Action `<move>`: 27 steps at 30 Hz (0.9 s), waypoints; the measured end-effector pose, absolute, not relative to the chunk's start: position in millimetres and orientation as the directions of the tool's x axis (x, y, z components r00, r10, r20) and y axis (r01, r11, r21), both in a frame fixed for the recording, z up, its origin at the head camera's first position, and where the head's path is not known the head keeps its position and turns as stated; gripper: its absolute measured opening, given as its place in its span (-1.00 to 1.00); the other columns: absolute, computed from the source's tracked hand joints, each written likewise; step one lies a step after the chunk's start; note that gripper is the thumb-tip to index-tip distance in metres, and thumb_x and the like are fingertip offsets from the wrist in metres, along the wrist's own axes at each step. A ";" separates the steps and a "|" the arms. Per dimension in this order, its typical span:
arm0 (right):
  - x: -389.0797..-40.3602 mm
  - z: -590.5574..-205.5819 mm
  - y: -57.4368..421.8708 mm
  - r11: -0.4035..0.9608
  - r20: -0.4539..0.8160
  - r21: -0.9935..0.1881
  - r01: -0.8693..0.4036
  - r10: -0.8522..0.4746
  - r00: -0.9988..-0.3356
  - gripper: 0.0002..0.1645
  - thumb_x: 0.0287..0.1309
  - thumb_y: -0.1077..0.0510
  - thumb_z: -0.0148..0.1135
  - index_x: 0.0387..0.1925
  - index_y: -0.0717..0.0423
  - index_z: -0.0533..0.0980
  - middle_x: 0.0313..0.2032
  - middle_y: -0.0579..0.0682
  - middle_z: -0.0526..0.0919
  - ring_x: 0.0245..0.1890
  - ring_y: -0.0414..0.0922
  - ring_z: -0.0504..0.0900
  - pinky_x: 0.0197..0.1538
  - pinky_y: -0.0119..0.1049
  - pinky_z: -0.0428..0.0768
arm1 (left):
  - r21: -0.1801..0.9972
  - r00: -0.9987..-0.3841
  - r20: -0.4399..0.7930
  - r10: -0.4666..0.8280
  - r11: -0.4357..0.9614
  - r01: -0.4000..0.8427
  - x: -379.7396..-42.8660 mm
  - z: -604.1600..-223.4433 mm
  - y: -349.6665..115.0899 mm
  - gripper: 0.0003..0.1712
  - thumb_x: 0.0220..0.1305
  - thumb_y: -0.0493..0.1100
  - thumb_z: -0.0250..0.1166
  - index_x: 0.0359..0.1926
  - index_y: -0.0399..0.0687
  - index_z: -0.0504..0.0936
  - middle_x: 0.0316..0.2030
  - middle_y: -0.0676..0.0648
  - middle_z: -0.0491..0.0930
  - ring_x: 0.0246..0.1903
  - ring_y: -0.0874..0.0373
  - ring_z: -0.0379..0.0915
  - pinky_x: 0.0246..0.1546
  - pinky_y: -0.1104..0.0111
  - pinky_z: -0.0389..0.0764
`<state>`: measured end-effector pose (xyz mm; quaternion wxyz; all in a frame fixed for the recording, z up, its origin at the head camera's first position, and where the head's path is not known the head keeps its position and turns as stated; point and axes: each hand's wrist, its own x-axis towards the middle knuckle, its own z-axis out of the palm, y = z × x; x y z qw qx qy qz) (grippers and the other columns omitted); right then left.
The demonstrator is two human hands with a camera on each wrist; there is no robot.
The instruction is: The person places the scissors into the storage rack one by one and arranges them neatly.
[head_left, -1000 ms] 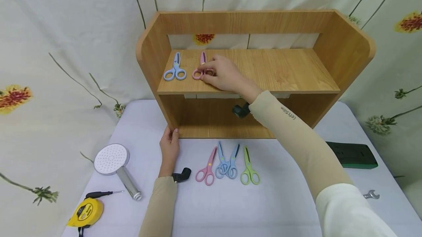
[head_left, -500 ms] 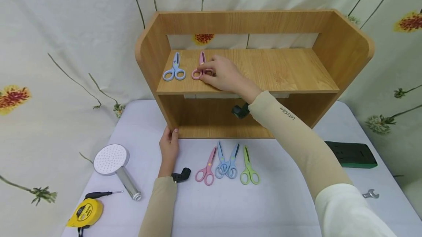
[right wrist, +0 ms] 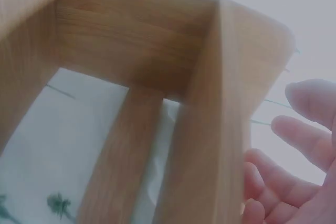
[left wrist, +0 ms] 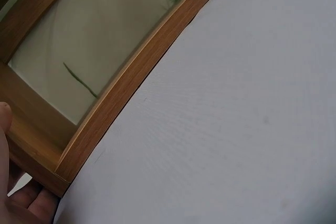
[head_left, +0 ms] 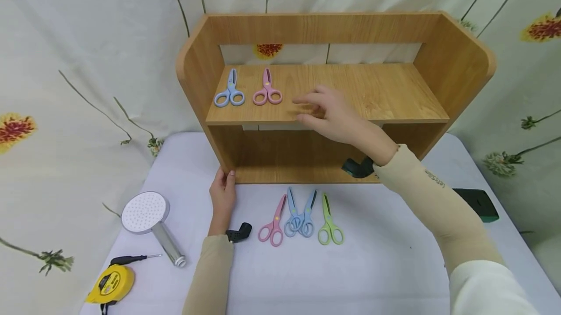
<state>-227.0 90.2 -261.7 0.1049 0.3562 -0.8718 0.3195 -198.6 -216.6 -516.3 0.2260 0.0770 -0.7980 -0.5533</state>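
Note:
My left hand (head_left: 222,200) grips the lower left front corner of a wooden desk shelf (head_left: 385,91), thumb on the inner side of its side panel. In the left wrist view the fingers (left wrist: 39,203) wrap that corner. Over the upper board's front part, my right hand (head_left: 335,115) holds nothing, its fingers apart and loosely bent. To its left, pink scissors (head_left: 267,88) lie on the upper board, points toward the back. Beside them at the left end lie blue scissors (head_left: 230,90), pointing the same way.
Before the shelf lie pink scissors (head_left: 275,222), two overlapping blue scissors (head_left: 308,217) and green scissors (head_left: 329,222). At left are a shower head (head_left: 145,212), a screwdriver (head_left: 127,259) and a yellow tape measure (head_left: 111,283). A black and green box (head_left: 479,203) lies at right.
My right hand has let go of the pink scissors on the upper board and moved right and toward the front. The left hand keeps its grip on the shelf.

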 end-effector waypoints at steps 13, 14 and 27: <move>-167.8 -325.2 156.8 0.528 0.515 -0.437 -0.728 -0.516 -0.684 -0.62 0.13 0.28 0.44 0.03 0.17 0.69 -0.20 0.03 0.70 -0.39 -0.16 0.52 -0.42 -0.37 0.51 | 0.917 -0.886 0.277 -0.373 0.378 0.128 -200.3 -518.4 -217.2 -0.53 0.53 -0.20 0.10 0.37 -0.21 0.47 0.29 -0.31 0.55 0.31 -0.16 0.49 0.33 -0.01 0.52; -163.7 -332.8 158.1 0.529 0.501 -0.450 -0.719 -0.517 -0.694 -0.62 0.13 0.27 0.44 0.03 0.17 0.69 -0.20 0.03 0.70 -0.37 -0.16 0.53 -0.42 -0.37 0.51 | 0.917 -0.887 0.276 -0.371 0.377 0.128 -200.0 -517.9 -216.8 -0.53 0.53 -0.20 0.10 0.37 -0.21 0.47 0.29 -0.31 0.55 0.31 -0.16 0.49 0.34 -0.01 0.52; -117.1 -443.9 158.9 0.537 0.201 -0.693 -0.481 -0.496 -0.845 -0.71 0.17 0.27 0.36 -0.04 0.19 0.67 -0.15 0.06 0.74 -0.32 -0.32 0.50 -0.32 -0.40 0.55 | 0.917 -0.888 0.275 -0.369 0.377 0.127 -199.9 -517.9 -217.7 -0.53 0.54 -0.18 0.09 0.38 -0.20 0.46 0.31 -0.29 0.53 0.34 -0.14 0.46 0.36 0.01 0.50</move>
